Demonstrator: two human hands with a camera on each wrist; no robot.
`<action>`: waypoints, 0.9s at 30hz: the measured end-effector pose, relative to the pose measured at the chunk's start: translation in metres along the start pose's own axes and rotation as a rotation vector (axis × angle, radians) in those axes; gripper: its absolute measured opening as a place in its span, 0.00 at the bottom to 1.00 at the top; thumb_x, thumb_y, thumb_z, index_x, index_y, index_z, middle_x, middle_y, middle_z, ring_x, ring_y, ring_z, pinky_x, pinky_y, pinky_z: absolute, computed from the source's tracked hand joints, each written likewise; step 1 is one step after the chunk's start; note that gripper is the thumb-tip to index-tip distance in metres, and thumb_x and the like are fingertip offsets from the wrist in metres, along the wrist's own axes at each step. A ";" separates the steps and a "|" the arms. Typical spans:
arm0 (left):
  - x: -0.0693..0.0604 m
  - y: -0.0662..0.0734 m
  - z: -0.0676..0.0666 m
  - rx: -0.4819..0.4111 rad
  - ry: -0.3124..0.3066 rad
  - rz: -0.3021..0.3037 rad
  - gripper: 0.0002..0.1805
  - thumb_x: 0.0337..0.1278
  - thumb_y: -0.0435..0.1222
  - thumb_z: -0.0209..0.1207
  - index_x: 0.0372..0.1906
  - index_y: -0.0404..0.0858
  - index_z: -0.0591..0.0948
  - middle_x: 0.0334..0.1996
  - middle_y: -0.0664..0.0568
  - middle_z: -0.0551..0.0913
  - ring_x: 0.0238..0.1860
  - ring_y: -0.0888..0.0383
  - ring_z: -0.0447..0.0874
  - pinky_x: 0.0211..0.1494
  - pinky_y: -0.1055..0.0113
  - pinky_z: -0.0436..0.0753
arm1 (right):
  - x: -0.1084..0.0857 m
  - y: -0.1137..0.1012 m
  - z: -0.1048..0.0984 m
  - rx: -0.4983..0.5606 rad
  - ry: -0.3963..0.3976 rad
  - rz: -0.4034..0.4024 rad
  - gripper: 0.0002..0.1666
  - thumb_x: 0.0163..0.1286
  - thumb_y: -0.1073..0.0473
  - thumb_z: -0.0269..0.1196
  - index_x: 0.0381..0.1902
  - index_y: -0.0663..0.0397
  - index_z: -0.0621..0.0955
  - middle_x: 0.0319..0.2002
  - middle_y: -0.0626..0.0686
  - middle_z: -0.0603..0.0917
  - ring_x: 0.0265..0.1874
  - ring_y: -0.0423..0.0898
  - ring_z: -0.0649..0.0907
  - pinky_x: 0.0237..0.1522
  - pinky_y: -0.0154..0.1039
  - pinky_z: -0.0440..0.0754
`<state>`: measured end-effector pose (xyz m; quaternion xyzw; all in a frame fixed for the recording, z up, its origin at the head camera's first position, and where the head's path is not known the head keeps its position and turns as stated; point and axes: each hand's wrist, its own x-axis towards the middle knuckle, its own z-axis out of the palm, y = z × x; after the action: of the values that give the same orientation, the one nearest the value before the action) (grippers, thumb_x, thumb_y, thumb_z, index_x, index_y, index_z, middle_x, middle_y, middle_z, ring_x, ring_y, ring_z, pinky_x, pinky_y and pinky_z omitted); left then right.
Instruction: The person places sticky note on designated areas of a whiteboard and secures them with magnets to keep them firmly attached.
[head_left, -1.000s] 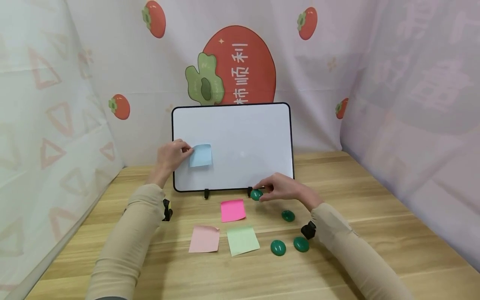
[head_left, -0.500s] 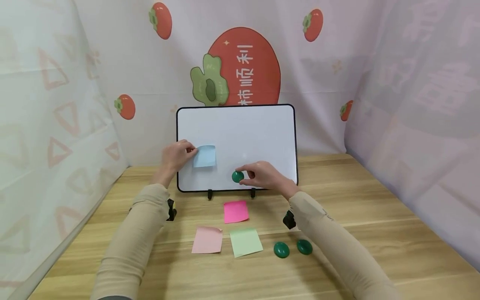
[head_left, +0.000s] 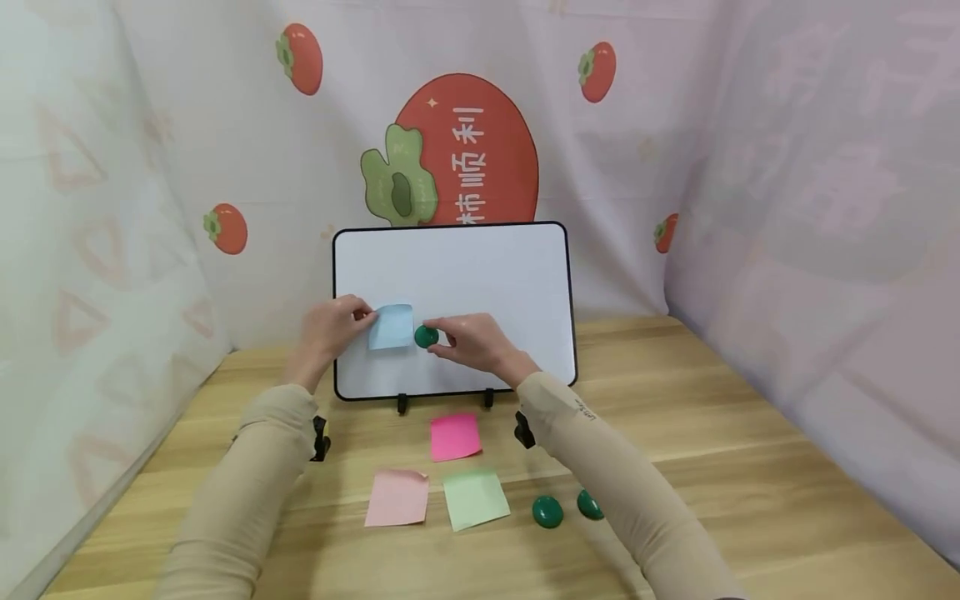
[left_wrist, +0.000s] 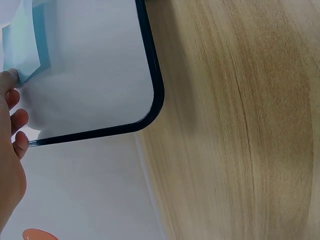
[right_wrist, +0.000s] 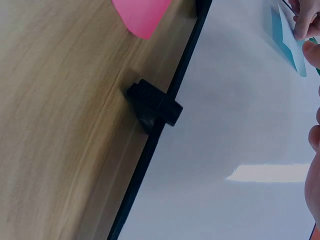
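A whiteboard (head_left: pixel 495 275) with a black frame stands upright on the table. My left hand (head_left: pixel 332 331) pinches the upper left corner of a blue sticky note (head_left: pixel 392 327) against the board's left part; the left wrist view shows the note (left_wrist: pixel 22 42) standing partly off the surface and the fingers (left_wrist: pixel 11 82) at its corner. Just right of the note, my right hand (head_left: pixel 480 343) pinches a round green magnet (head_left: pixel 426 337) between thumb and finger. In the right wrist view that hand (right_wrist: pixel 314 125) is mostly cut off at the right edge.
On the table (head_left: pixel 675 400) before the board lie a bright pink note (head_left: pixel 455 437), a light pink note (head_left: pixel 398 498) and a pale green note (head_left: pixel 476 499). Two green magnets (head_left: pixel 547 512) lie right of them, one partly behind my right sleeve (head_left: pixel 622 475). Black clips (head_left: pixel 402 404) support the board.
My right hand has lifted the green magnet from the board's lower edge and carried it up and left, beside the blue note. My left hand stays at the note's corner. The head view has shifted.
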<state>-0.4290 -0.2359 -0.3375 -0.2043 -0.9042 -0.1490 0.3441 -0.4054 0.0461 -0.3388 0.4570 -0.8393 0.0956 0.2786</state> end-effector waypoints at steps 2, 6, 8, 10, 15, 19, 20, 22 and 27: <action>-0.004 0.000 0.001 -0.007 -0.015 -0.006 0.08 0.60 0.38 0.66 0.33 0.36 0.88 0.29 0.47 0.87 0.29 0.53 0.82 0.33 0.59 0.78 | 0.007 -0.005 0.004 -0.004 -0.006 0.012 0.26 0.64 0.48 0.70 0.58 0.49 0.82 0.24 0.43 0.81 0.21 0.36 0.73 0.26 0.28 0.70; -0.006 0.005 0.004 -0.012 -0.017 -0.019 0.08 0.60 0.39 0.66 0.34 0.38 0.88 0.29 0.48 0.87 0.30 0.54 0.82 0.35 0.59 0.79 | 0.018 -0.012 0.007 -0.001 -0.036 0.014 0.24 0.64 0.49 0.70 0.57 0.48 0.83 0.24 0.44 0.82 0.21 0.36 0.73 0.25 0.27 0.70; -0.006 0.007 0.005 -0.011 -0.022 -0.018 0.08 0.61 0.40 0.66 0.34 0.38 0.88 0.28 0.48 0.87 0.28 0.54 0.82 0.34 0.60 0.78 | 0.022 -0.014 0.009 -0.007 -0.051 0.005 0.24 0.65 0.48 0.69 0.57 0.49 0.83 0.23 0.44 0.82 0.20 0.36 0.73 0.25 0.27 0.69; -0.005 0.007 0.007 -0.015 -0.027 -0.018 0.08 0.61 0.40 0.66 0.34 0.39 0.88 0.27 0.49 0.87 0.27 0.54 0.81 0.33 0.60 0.78 | 0.026 -0.015 0.010 -0.016 -0.050 0.013 0.24 0.65 0.48 0.69 0.57 0.49 0.83 0.22 0.44 0.82 0.19 0.36 0.73 0.24 0.27 0.68; -0.001 0.003 0.002 -0.018 -0.055 -0.035 0.08 0.61 0.40 0.65 0.34 0.39 0.87 0.27 0.49 0.87 0.27 0.53 0.81 0.33 0.60 0.78 | 0.039 -0.013 0.017 -0.027 -0.016 0.034 0.25 0.65 0.48 0.69 0.57 0.50 0.83 0.23 0.45 0.83 0.19 0.37 0.73 0.23 0.28 0.68; -0.001 -0.001 -0.004 -0.002 -0.063 -0.054 0.08 0.61 0.40 0.66 0.35 0.39 0.87 0.28 0.48 0.87 0.28 0.53 0.82 0.34 0.59 0.79 | 0.050 -0.012 0.021 -0.039 0.013 0.046 0.25 0.66 0.48 0.69 0.58 0.49 0.83 0.25 0.46 0.85 0.20 0.38 0.76 0.24 0.30 0.72; -0.001 -0.002 -0.005 0.003 -0.067 -0.060 0.08 0.61 0.40 0.66 0.35 0.39 0.87 0.28 0.48 0.87 0.28 0.53 0.82 0.34 0.59 0.78 | 0.052 -0.012 0.022 -0.043 0.018 0.052 0.24 0.66 0.48 0.68 0.58 0.49 0.82 0.26 0.46 0.85 0.21 0.38 0.77 0.24 0.30 0.73; -0.001 -0.003 -0.006 0.020 -0.076 -0.062 0.08 0.61 0.41 0.66 0.35 0.40 0.88 0.27 0.49 0.87 0.28 0.54 0.82 0.33 0.60 0.78 | 0.055 -0.012 0.022 -0.042 0.021 0.069 0.25 0.66 0.48 0.68 0.58 0.48 0.82 0.26 0.46 0.86 0.22 0.38 0.77 0.25 0.31 0.74; 0.000 -0.003 -0.006 0.022 -0.104 -0.060 0.09 0.62 0.42 0.65 0.36 0.41 0.88 0.28 0.50 0.87 0.28 0.54 0.82 0.33 0.61 0.78 | 0.059 -0.013 0.025 -0.015 0.006 0.121 0.25 0.65 0.48 0.69 0.59 0.48 0.82 0.29 0.46 0.87 0.22 0.38 0.77 0.26 0.30 0.74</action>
<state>-0.4270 -0.2409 -0.3334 -0.1811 -0.9282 -0.1385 0.2941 -0.4294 -0.0139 -0.3281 0.4030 -0.8652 0.1074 0.2784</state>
